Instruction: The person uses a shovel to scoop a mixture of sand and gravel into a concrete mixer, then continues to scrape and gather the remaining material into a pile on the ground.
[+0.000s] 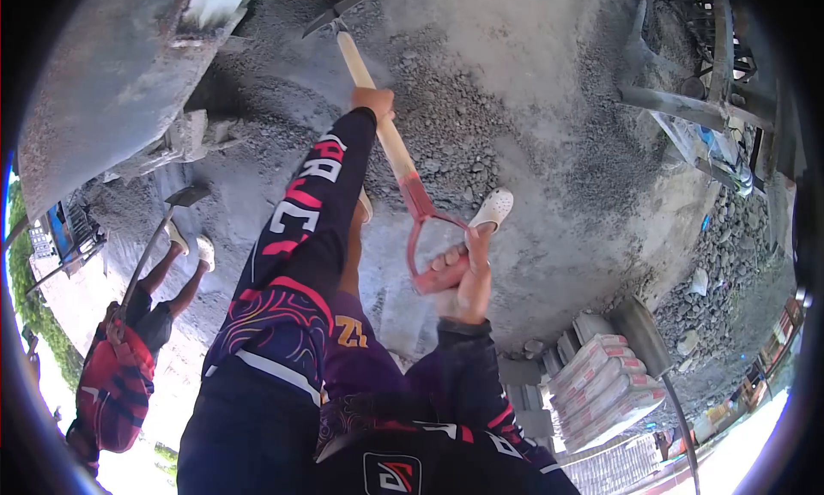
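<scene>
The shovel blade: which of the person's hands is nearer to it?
Left. The left hand holds the wooden shaft nearer the shovel blade; the right hand holds the red grip at the far end.

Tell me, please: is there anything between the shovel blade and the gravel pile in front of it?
Nothing visible. The shovel, held by the left hand on the shaft and the right hand on the red grip, has its blade against the gravel pile.

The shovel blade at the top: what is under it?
Under the shovel blade lies a heap of grey gravel and sand. The ground beneath that heap is covered and cannot be seen.
</scene>
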{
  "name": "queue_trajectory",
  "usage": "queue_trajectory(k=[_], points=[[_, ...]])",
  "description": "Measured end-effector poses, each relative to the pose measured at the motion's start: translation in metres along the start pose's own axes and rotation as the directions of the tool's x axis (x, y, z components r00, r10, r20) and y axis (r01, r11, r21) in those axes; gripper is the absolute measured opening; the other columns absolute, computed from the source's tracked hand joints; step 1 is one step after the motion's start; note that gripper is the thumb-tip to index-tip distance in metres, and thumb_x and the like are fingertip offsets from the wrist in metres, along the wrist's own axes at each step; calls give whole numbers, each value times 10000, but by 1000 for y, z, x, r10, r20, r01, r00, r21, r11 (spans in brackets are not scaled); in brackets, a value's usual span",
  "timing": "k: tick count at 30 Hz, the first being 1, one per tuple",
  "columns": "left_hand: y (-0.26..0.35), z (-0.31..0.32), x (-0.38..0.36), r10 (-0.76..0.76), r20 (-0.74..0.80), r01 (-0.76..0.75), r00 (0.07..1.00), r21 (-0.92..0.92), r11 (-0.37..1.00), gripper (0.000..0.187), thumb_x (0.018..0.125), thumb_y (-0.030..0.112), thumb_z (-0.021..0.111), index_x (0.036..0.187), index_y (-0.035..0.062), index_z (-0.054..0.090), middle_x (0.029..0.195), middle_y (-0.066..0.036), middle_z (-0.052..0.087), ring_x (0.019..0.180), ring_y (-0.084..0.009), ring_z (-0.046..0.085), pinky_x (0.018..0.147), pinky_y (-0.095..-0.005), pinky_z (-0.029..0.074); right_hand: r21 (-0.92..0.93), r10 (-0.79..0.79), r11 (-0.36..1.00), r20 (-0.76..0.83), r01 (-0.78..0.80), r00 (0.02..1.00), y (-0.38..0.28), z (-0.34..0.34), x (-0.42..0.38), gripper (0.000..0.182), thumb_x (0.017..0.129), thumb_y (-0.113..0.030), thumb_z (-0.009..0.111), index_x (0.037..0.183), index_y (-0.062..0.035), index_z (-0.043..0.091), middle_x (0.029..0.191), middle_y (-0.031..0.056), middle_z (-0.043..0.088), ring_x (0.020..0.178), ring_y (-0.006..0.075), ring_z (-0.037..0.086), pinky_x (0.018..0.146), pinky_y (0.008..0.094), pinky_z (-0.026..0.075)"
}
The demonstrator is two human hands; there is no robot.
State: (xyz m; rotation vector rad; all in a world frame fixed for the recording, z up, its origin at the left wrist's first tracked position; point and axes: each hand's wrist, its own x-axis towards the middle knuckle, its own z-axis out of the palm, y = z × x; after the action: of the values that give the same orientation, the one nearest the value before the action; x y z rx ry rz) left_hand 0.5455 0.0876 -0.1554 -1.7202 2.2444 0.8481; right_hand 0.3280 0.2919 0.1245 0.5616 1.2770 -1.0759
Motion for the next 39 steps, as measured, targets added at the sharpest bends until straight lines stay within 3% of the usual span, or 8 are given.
queue_trajectory(k=[3,5,8,12,16,27,32,39], points=[[155,41,-68,-698,298,616,652,-745,257,253,683,174,698,698,-61,606,641,-155,661,520,-255,673,496,-381,545,45,82,995,90,-87,993,-37,-139,-32,355,929,-318,595,681,-175,386,548,-51,296,483,121,290,525,321,317],[245,100,-120,-783,233,650,576,-712,266,392,684,211,705,905,-86,575,740,-209,672,643,-321,692,578,-409,555,3,35,999,-203,-36,979,-67,-202,-87,411,923,-338,585,624,-197,341,531,-56,277,466,120,257,503,320,291],[360,101,-185,-773,397,729,496,-674,121,487,751,238,677,1103,-69,538,969,-273,657,896,-411,669,760,-440,538,-84,26,994,-427,-68,904,-118,-276,-161,399,909,-400,570,617,-177,413,519,-39,360,474,161,389,532,350,395],[401,23,-244,-631,505,596,589,-799,-83,464,789,248,657,1117,-8,451,912,-273,639,920,-415,653,803,-489,514,-71,101,993,66,-96,993,-146,-356,-208,315,959,-388,460,744,-162,496,569,-29,386,486,193,438,522,409,441],[427,49,-281,-653,556,579,515,-787,-214,475,788,258,661,1147,38,440,928,-265,630,919,-421,644,819,-474,510,-268,48,963,27,-39,998,-162,-337,-252,293,967,-377,459,804,-139,508,569,-31,386,471,171,417,503,377,417],[10,-7,-334,-821,344,48,457,-931,-363,279,832,222,620,691,-18,598,561,-120,619,450,-218,607,432,-380,494,-510,244,849,141,-141,959,62,-56,-159,356,983,-384,465,727,-140,502,556,-34,402,432,133,350,500,342,375],[-215,13,-304,-689,620,333,376,-784,-524,291,807,203,616,668,-53,601,556,-138,605,494,-244,653,451,-391,524,-647,142,758,34,-87,989,236,73,-94,354,935,-364,579,675,-185,419,549,-60,350,460,106,339,491,304,327],[-1,11,-285,-784,594,480,180,-749,-458,345,674,197,687,870,-83,642,891,-229,700,856,-347,707,728,-416,578,-664,-140,745,-236,-55,962,107,10,-166,404,892,-393,619,614,-219,383,526,-71,338,457,114,344,483,300,331]])
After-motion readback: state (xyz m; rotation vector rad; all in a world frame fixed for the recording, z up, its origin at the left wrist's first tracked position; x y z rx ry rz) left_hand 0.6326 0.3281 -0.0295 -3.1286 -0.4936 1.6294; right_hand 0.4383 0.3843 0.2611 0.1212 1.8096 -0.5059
